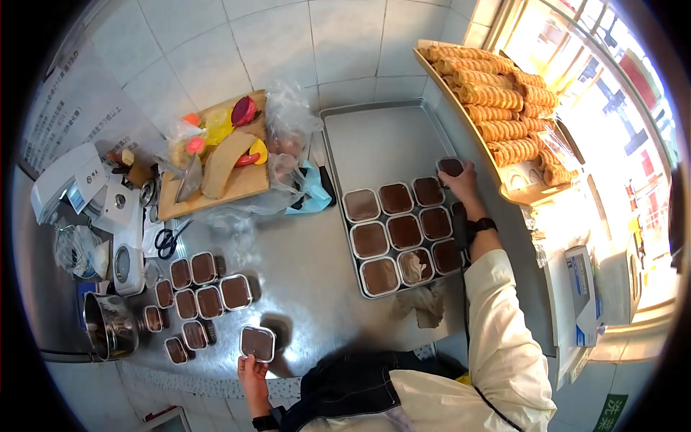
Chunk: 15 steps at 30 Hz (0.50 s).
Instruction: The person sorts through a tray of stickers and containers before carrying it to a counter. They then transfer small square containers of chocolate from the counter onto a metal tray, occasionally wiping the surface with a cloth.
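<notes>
My left hand pinches the near edge of a clear square dessert box with brown contents, close to the counter's front edge. At the far right, my right hand grips another dessert box at the right side of a large metal tray. Three rows of similar brown-filled boxes fill the near part of that tray; one in the front row has a pale mark on top. Several more boxes stand loosely grouped on the steel counter to the left.
A wooden board holds a knife and colourful items beside plastic bags. Scissors, a steel pot and a white scale stand left. A cardboard tray of ridged pastries sits right. A brown cloth lies below the tray.
</notes>
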{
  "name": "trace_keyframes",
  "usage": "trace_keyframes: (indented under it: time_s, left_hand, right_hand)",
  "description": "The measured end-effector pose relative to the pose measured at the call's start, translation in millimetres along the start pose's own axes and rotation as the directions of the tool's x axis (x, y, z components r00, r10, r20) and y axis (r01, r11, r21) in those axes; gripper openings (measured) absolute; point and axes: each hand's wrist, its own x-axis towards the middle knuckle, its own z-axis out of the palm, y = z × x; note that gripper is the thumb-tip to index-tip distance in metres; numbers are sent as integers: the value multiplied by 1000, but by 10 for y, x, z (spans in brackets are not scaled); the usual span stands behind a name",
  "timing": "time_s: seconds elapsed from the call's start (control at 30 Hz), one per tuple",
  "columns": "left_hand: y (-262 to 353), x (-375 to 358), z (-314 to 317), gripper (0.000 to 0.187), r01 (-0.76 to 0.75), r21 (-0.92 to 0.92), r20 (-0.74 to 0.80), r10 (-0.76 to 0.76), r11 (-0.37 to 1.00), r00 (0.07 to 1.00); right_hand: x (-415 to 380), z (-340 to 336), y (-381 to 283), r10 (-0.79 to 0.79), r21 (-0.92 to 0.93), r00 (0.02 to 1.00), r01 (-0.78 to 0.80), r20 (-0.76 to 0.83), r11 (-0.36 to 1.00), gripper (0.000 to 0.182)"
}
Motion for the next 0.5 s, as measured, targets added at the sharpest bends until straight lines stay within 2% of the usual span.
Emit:
trace_keyframes:
  time_s: [0.07, 0.13, 0.2, 0.33, 0.43, 0.5]
  left_hand:
    - [-24, -18, 7, 7, -3, -7, 1, 3, 1000, 1000]
    - [-52, -21, -5, 8, 7, 13, -8, -7, 1000, 1000]
    - [-62, -28, 14, 9, 17, 30, -8, -17, 999, 1000]
    - [-71, -24, 93, 12, 22, 18, -7, -21, 1000, 1000]
    - [-47, 3, 129, 13, 27, 29, 2, -27, 999, 1000]
    - [-16, 27, 144, 13, 29, 36, -6, -29, 999, 1000]
  right_hand:
    - [41, 50, 117, 135, 96, 990, -130, -43, 987, 94]
    - [24, 7, 147, 104, 112, 994, -99, -35, 989, 92]
    - [-12, -29, 185, 0, -19, 998, -1, -62, 1000, 91]
    - [-47, -37, 298, -17, -72, 1000, 18, 6, 997, 91]
    - [4, 138, 492, 154, -13, 981, -153, 120, 988, 92]
    - [75, 249, 657, 182, -32, 977, -179, 109, 983, 93]
